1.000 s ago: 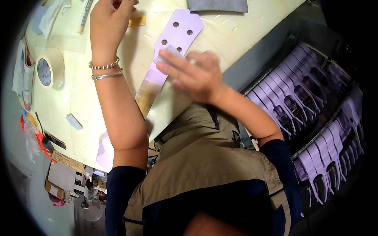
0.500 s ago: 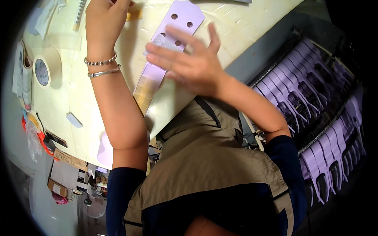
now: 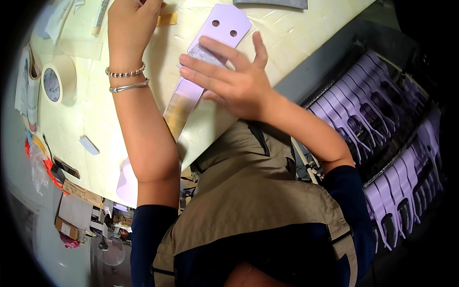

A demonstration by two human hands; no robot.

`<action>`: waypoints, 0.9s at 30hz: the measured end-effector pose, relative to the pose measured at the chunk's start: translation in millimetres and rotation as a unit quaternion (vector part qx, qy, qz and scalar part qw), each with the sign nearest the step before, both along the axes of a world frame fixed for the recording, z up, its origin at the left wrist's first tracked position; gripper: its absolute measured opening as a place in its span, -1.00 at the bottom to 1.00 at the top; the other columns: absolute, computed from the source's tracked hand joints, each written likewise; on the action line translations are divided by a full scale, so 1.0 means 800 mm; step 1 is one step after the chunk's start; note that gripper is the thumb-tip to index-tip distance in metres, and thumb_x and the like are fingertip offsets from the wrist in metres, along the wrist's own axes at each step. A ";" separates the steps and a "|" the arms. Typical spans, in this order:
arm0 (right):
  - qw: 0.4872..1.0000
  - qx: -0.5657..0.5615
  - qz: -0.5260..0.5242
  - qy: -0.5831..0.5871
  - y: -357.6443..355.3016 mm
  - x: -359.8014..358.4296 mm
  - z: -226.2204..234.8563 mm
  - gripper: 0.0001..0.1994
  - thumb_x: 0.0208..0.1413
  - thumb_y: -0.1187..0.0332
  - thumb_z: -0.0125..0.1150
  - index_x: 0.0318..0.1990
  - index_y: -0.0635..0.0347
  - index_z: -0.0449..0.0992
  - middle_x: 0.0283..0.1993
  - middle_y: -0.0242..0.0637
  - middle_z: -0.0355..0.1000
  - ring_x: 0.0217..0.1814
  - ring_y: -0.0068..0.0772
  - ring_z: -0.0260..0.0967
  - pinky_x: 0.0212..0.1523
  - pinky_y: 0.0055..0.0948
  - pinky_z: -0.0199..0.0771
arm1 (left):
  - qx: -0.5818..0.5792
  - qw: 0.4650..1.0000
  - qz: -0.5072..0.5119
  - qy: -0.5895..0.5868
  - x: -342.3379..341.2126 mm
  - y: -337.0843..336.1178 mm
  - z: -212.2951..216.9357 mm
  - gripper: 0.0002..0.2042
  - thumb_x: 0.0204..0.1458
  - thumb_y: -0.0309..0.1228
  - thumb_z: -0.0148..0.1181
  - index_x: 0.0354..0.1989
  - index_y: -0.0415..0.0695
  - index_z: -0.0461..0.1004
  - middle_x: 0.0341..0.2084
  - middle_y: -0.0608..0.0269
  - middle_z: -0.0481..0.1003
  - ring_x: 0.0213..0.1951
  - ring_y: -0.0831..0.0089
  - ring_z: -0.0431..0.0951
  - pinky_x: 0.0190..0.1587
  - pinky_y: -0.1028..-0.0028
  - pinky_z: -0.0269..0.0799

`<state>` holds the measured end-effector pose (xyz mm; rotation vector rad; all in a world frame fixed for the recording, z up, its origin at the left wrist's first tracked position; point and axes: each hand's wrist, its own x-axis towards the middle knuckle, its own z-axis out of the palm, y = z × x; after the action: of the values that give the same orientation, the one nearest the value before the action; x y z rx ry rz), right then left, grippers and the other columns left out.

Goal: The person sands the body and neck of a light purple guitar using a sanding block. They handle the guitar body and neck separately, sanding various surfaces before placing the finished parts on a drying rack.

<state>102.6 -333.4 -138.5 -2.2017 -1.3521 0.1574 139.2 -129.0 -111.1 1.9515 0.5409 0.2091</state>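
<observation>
A long lilac flat part with round holes lies slantwise on the table. My right hand rests over its middle, fingers spread and stretched out. Under those fingertips is a shiny, greyish translucent patch on the part. Nearer me, the part narrows and shows a yellowish-brown banded section. My left hand reaches up to the top edge of the picture, left of the part. Its fingertips are cut off there, so what they hold, if anything, is hidden.
A tape roll and a small pale block sit on the left of the pale table. A yellow-brown piece lies beside my left hand. To the right, racks hold rows of lilac parts. Cardboard boxes stand lower left.
My right hand, blurred before, is now sharper, with its fingers lying over the shiny patch. Two of the part's holes are now covered. My left hand stays near the top edge.
</observation>
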 end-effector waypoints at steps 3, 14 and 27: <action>0.996 -0.005 -0.059 -0.068 0.004 0.047 -0.012 -0.61 0.04 0.09 0.10 0.07 -0.37 0.50 0.20 -0.70 0.36 0.33 -0.27 0.14 0.35 0.15 -0.76 | 0.012 1.000 0.016 -0.007 -0.008 0.000 -0.001 -0.74 0.13 -0.29 0.14 -0.18 -0.26 0.46 -0.58 0.33 0.43 -0.51 0.63 0.45 -0.44 0.63 0.39; 1.000 -0.015 -0.008 0.019 0.008 0.010 0.005 -0.54 0.00 0.18 0.18 0.13 -0.39 0.44 0.21 -0.74 0.35 0.29 -0.34 0.17 0.33 0.14 -0.75 | 0.037 0.999 0.012 -0.007 -0.003 0.002 -0.004 -0.74 0.13 -0.29 0.15 -0.18 -0.25 0.47 -0.58 0.33 0.44 -0.52 0.62 0.44 -0.43 0.62 0.37; 0.992 0.010 -0.086 -0.097 -0.019 0.070 -0.001 -0.62 0.10 0.14 0.07 0.10 -0.17 0.49 0.18 -0.54 0.39 0.29 -0.22 0.20 0.41 0.04 -0.49 | 0.016 0.999 0.043 -0.016 -0.009 0.018 -0.013 -0.75 0.13 -0.30 0.15 -0.17 -0.24 0.46 -0.58 0.34 0.43 -0.50 0.62 0.43 -0.41 0.63 0.35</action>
<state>158.6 -348.3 -138.9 -2.3514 -1.2489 -0.1361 132.2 -114.3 -121.2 1.9551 0.6046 0.3050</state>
